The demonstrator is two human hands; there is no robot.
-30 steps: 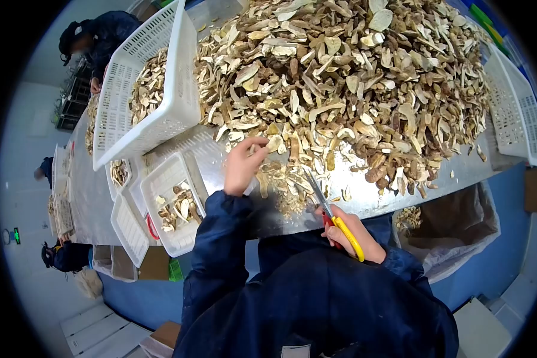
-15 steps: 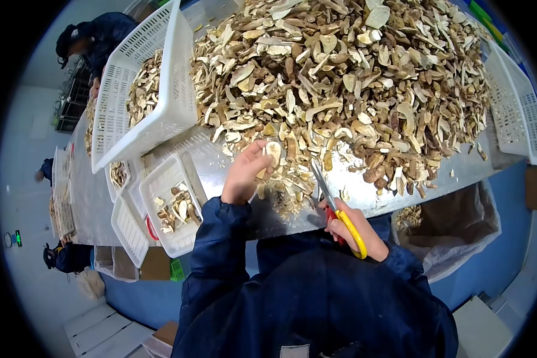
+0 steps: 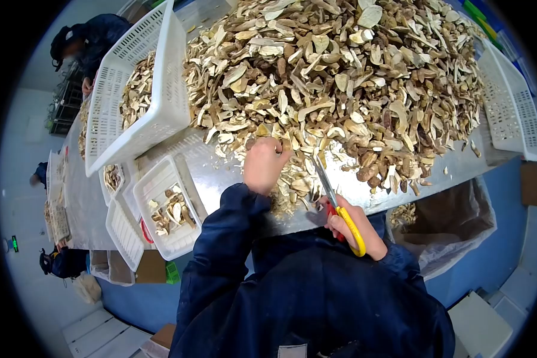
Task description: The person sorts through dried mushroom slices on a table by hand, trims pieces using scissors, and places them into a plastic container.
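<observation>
My left hand is closed at the near edge of a large heap of dried mushroom slices, its back turned up. Brown bits of a mushroom slice show beside the curled fingers, which hide most of it. My right hand grips scissors with one yellow and one red handle. Their metal blades point away from me, toward the scraps at the heap's edge, and touch no slice that I can make out. Small crumbs and trimmings lie on the metal table between my hands.
A white tray with some slices stands left, beside another tray. A large white basket holding slices tilts behind them; another basket stands far right. Below the table edge sits a lined box. Co-workers are at the left.
My left hand has turned over and moved slightly right, so the pale slice that showed in its fingers is now mostly hidden. The right hand and scissors have barely moved. The view has shifted a little.
</observation>
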